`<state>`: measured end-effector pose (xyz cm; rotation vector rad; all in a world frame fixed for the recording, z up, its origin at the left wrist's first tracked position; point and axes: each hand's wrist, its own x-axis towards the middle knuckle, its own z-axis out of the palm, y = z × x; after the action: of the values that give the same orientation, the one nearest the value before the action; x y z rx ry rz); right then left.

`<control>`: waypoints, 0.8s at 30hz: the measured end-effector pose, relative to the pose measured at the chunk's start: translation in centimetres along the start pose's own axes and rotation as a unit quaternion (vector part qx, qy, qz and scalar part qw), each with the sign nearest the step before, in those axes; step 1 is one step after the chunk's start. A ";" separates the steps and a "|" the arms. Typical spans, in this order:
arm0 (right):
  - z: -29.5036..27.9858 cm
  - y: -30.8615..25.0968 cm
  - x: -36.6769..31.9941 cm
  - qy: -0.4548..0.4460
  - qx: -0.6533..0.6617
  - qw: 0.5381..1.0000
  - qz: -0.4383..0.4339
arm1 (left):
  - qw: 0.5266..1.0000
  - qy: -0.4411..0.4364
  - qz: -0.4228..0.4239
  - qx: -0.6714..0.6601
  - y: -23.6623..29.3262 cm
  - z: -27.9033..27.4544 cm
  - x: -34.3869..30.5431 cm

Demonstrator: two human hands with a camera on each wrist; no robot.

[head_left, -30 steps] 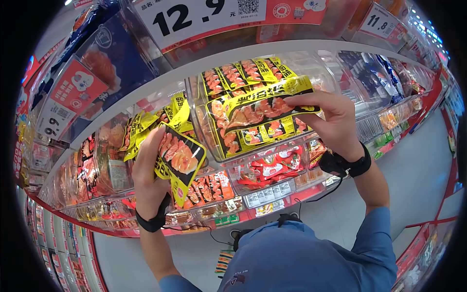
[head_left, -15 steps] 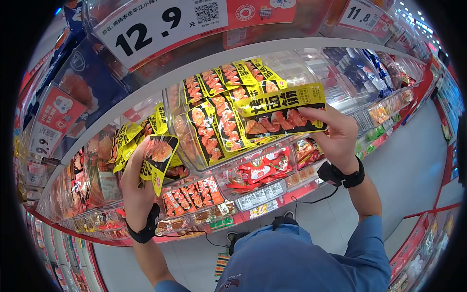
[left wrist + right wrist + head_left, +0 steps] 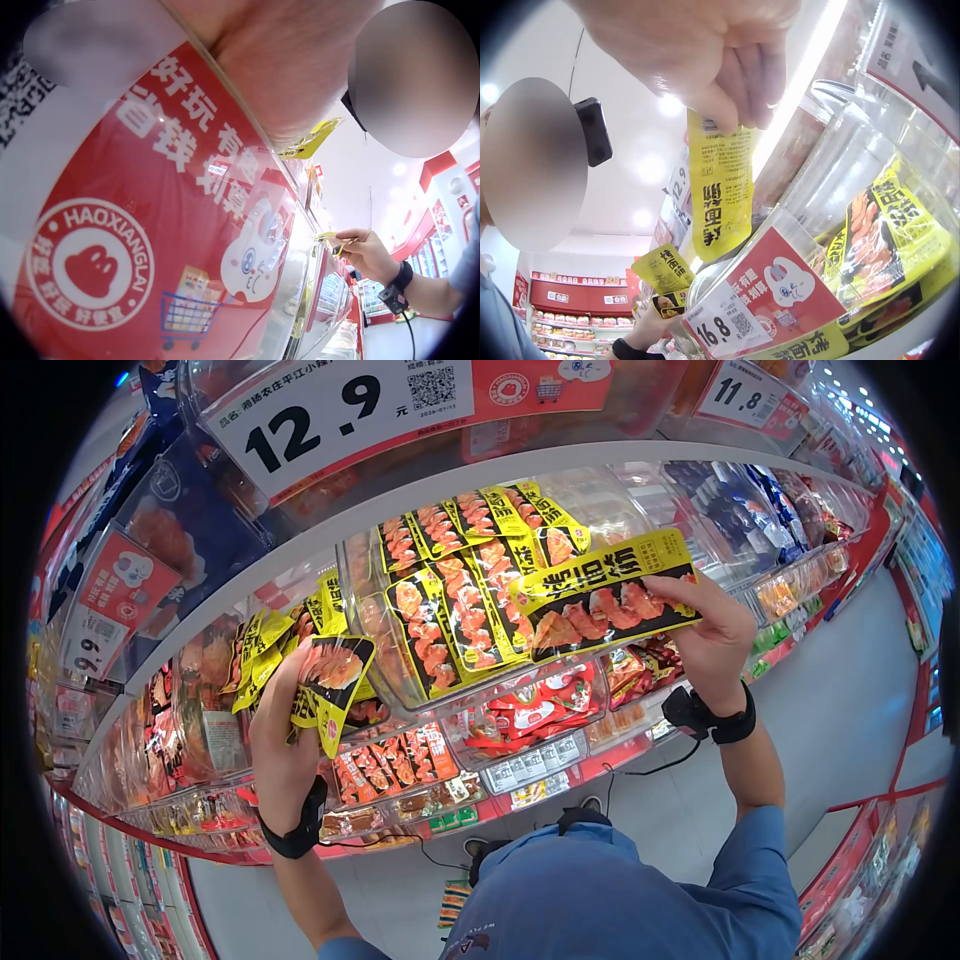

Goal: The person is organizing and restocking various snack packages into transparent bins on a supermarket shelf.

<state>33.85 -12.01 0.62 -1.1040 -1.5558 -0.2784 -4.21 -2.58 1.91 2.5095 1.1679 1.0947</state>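
My right hand (image 3: 712, 625) pinches the right end of a long yellow-and-black snack packet (image 3: 605, 595), thumb on its printed front. The packet is held over the front of a clear plastic bin (image 3: 420, 695) with several matching packets (image 3: 450, 610) inside. In the right wrist view, the yellow back of the held packet (image 3: 720, 187) hangs below the fingertips. On the left, my left hand (image 3: 280, 730) grips another yellow-and-black packet (image 3: 335, 670) by its left side. More yellow packets (image 3: 262, 645) lie in the neighbouring bin just behind that hand.
Large price cards (image 3: 330, 420) stand along the shelf above. Lower bins hold red packets (image 3: 545, 700) and orange packets (image 3: 395, 765). Blue-and-white packets (image 3: 715, 510) fill a bin to the right. Thin cables (image 3: 640, 770) hang from both wristbands.
The right-hand packet has moved right and turned its printed front more toward the head camera. The left hand with its packet has shifted slightly left and down in the head view.
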 end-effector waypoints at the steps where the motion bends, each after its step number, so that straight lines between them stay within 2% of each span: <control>1: -0.3 -0.2 -0.1 0.011 0.001 1.000 0.012 | 1.000 -0.001 0.001 0.002 0.0 0.0 0.0; 3: -0.5 -0.1 -0.1 0.053 -0.011 0.999 0.007 | 1.000 -0.001 0.001 0.007 0.0 0.0 0.0; 7: -2.2 -1.0 0.9 0.047 -0.168 0.972 -0.155 | 1.000 -0.001 -0.008 0.004 0.4 -0.1 0.0; 11: -3.4 -1.4 0.3 0.044 -0.247 0.950 -0.183 | 1.000 0.012 0.005 -0.003 -0.2 0.2 -0.1; 15: -2.3 -3.0 2.9 -0.031 -0.248 0.941 -0.228 | 1.000 0.019 0.015 0.001 -0.2 0.3 0.1; 18: -0.9 -2.0 4.2 -0.077 -0.290 0.905 -0.301 | 1.000 0.019 0.019 0.007 -0.2 0.3 0.0; 20: -0.1 -2.5 5.4 -0.114 -0.334 0.884 -0.308 | 0.999 0.021 0.023 0.007 -0.4 0.4 -0.1; 23: 2.3 -3.4 6.8 -0.122 -0.376 0.862 -0.318 | 0.999 0.020 0.031 0.006 -0.6 0.3 -0.1; 24: 3.3 -3.3 7.3 -0.157 -0.406 0.848 -0.302 | 1.000 0.018 0.010 -0.007 -0.3 0.3 -0.2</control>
<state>29.94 -7.90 7.15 -1.2881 -2.1387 -1.3442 -4.27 -2.49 1.51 2.5054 1.1433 1.1538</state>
